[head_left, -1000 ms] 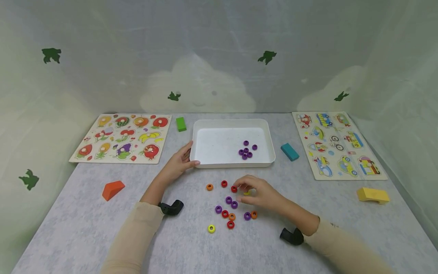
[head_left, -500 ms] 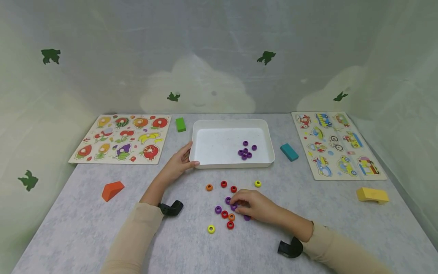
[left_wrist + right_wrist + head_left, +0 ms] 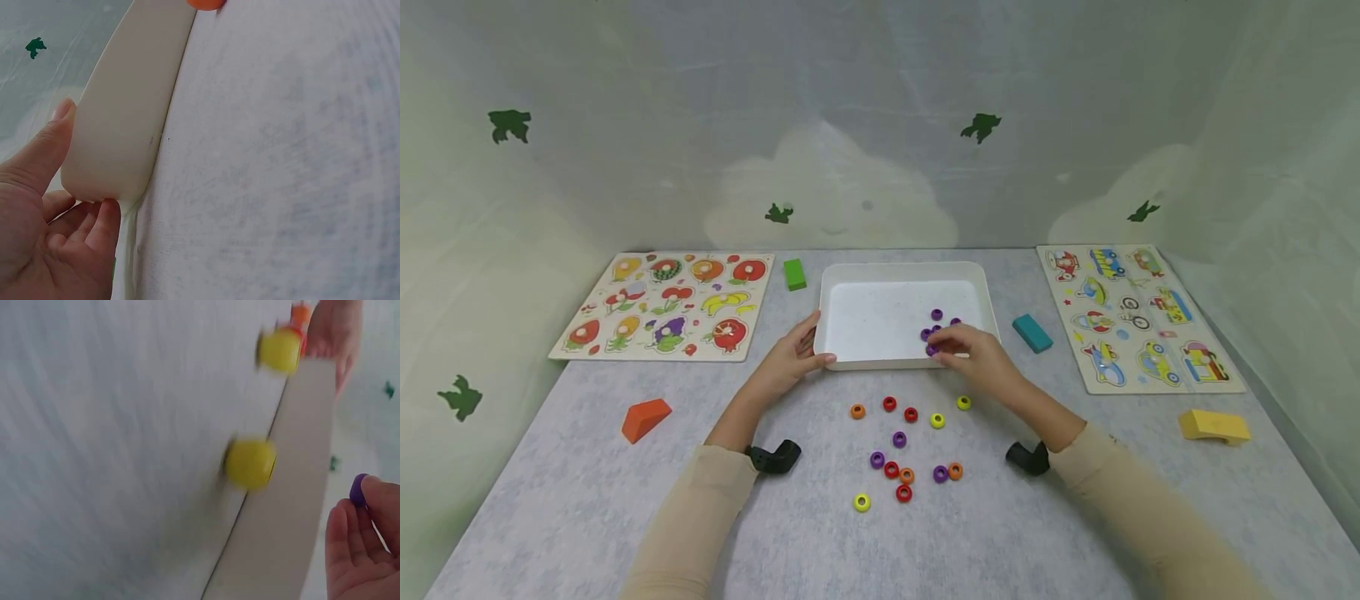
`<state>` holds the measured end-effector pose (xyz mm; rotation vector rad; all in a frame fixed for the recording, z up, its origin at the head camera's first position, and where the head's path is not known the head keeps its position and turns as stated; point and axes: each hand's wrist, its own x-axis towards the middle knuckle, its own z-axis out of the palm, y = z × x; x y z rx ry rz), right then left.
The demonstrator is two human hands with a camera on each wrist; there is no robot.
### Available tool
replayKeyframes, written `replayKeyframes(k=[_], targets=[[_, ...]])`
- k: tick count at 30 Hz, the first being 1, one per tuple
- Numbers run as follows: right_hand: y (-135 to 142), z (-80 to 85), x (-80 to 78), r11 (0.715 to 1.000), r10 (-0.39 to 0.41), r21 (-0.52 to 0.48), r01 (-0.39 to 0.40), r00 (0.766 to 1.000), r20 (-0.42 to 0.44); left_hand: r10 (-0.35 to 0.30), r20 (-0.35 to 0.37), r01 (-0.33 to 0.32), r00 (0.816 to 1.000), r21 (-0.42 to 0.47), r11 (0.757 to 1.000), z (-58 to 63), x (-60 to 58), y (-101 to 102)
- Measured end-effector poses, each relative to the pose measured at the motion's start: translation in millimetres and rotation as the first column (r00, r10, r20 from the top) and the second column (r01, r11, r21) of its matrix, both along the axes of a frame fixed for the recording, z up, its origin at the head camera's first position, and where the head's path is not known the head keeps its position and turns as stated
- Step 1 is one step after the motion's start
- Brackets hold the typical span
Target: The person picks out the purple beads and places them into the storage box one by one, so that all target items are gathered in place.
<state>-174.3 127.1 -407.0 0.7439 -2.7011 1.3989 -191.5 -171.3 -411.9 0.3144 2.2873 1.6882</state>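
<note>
A shallow white tray (image 3: pixel 865 365) stands at the back middle of the table. My left hand (image 3: pixel 786 358) grips its near left corner; in the left wrist view the thumb lies at the rim and curled fingers press against the end wall (image 3: pixel 119 125). Over the tray's near right part, my right hand (image 3: pixel 981 358) pinches a purple bead (image 3: pixel 357 490) between thumb and fingers. Several purple beads (image 3: pixel 937 315) lie inside the tray, some partly hidden by that hand. In front of the tray are scattered yellow (image 3: pixel 937 421), red, orange and purple beads.
A fruit puzzle board (image 3: pixel 662 308) lies back left, a vehicle puzzle board (image 3: pixel 1138 321) back right. Around the tray sit a green block (image 3: pixel 794 275) and a teal block (image 3: pixel 1032 333). An orange block (image 3: pixel 646 420) and a yellow arched block (image 3: pixel 1215 427) lie farther out.
My right hand has moved from the loose beads up over the tray, taking one purple bead from the table with it. My left hand stays on the tray corner.
</note>
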Motion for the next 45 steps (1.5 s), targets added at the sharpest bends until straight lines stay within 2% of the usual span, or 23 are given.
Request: replayKeyframes(k=[5,9,15,18,24,30,32,35,38,40,45], targets=[[5.5,-7.4,-35.0,0.99,-0.103,0.108,0.094,0.992,0.074,-0.002,-0.001,0.002,1.0,0.015,1.0,-1.9,-1.0,-0.1],[5.2,-12.5,-48.2,0.974,-0.138,0.197,0.109,0.981,0.139,-0.003,-0.005,0.003,1.0,0.045,0.999,-8.8,-4.8,-1.8],[0.6,-14.9,-52.8,0.959,-0.16,0.259,0.114,0.973,0.165,0.008,-0.022,-0.007,1.0,0.053,0.999,-22.0,-10.2,-5.3],[-1.5,-14.8,-53.0,0.951,-0.161,0.293,0.1,0.968,0.193,0.008,-0.026,-0.007,1.0,0.048,0.999,-23.8,-10.1,-6.0],[-3.3,-15.1,-52.1,0.947,-0.18,0.302,0.11,0.96,0.215,0.012,0.0,-0.012,1.0,0.05,0.999,-8.4,-2.6,-1.2],[-0.1,-6.6,-36.9,0.974,-0.154,0.186,0.127,0.979,0.137,0.009,0.009,-0.01,1.0,0.051,0.999,-4.3,-0.6,0.8],[-0.4,-1.3,-27.1,0.986,-0.108,0.134,0.096,0.991,0.084,0.008,0.009,-0.009,1.0,0.054,0.999,-5.8,-1.9,0.3],[-2.6,6.0,-9.0,0.998,-0.009,0.061,0.009,1.0,0.0,0.012,0.005,-0.012,1.0,0.05,0.999,-10.7,-5.3,-1.3],[-6.0,9.7,10.0,0.995,0.103,-0.002,-0.103,0.993,-0.058,0.014,-0.003,-0.014,1.0,0.037,0.999,-17.3,-9.3,-3.4],[-9.0,9.0,22.1,0.985,0.171,-0.024,-0.173,0.983,-0.064,0.017,-0.007,-0.016,1.0,0.031,0.999,-21.2,-11.3,-4.5],[-18.1,0.5,47.0,0.954,0.299,-0.006,-0.298,0.954,0.014,0.015,-0.013,-0.015,1.0,0.034,0.999,-24.1,-13.0,-5.3]])
